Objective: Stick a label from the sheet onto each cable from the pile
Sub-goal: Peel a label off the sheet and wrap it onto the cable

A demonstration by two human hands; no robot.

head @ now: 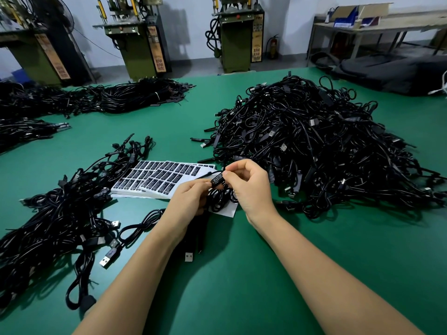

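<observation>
On the far left of the green tabletop (229,274), black cables are lying in flat heaps (48,221), some with silver plugs showing. More bundles (135,95) are sitting farther back, near the green machines (142,44) by the wall.

Next to the left heaps, the label sheets (154,180) are lying stacked and fanned out. Many small black labels with white writing are sitting on them in rows.

Just in front of the sheets, both hands are meeting above the tabletop. The left hand (191,199) is pinching a cable (221,197), its grip clamped on the small black box part. The cable's loops are hanging down under the fingers. The right hand (249,184) is pinching a label (217,181) at the same spot, its grip clamped on it, with thumb and finger pressing it against the box. A white paper scrap (229,211) is lying under the hands.

To the right, the big pile (319,146) of tangled cables is sitting close beside the right hand.
</observation>
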